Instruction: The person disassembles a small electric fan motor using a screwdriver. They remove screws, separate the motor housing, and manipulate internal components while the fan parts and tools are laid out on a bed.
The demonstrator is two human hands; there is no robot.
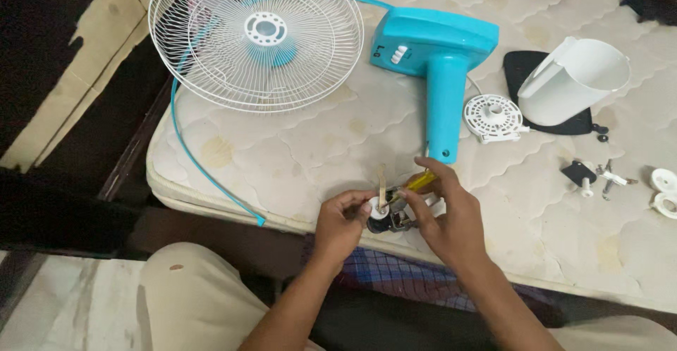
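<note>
Head view: your left hand pinches the small motor part; right hand is clamped on the yellow screwdriver. Keep the tip square and the part braced on the mattress.

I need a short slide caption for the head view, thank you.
Both hands, left and right, hold a small fan motor over a mattress.

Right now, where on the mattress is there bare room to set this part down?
Bare patch between the white fan grille, the blue fan stand and the left hand. Another below the small screws and clips, right of the right hand. Crowded around the white housing and round vent cap.
</note>
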